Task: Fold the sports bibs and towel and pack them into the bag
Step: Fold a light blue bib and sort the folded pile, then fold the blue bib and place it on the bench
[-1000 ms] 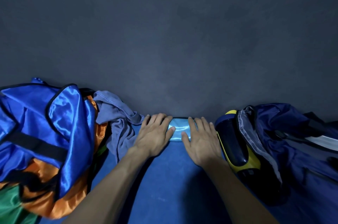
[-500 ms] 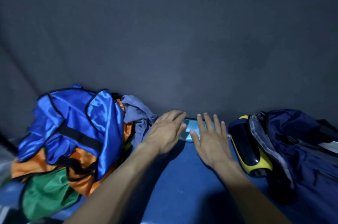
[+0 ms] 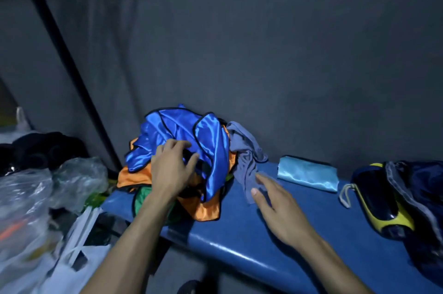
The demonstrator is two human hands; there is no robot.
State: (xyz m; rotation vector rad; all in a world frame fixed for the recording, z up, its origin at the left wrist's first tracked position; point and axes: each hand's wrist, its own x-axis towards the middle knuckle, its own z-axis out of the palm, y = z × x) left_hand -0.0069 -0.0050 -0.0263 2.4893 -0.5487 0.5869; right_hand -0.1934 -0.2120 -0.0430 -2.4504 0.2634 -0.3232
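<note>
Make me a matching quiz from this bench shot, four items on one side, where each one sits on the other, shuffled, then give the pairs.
Items:
1. light blue folded bib
2. grey towel
3. left hand
4. yellow and black bottle

Places:
A. on the royal blue bib
B. at the open navy bag
C. flat between towel and bottle
D. crumpled right of the bib pile

Pairs: 1-C, 2-D, 3-A, 4-B

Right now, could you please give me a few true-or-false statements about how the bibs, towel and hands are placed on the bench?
1. The folded light blue bib lies alone on the blue bench. True.
2. The left hand is inside the navy bag. False: it reaches into the bib pile.
3. The right hand holds the folded bib. False: it is open beside the grey towel.
4. The pile is unfolded. True.
</note>
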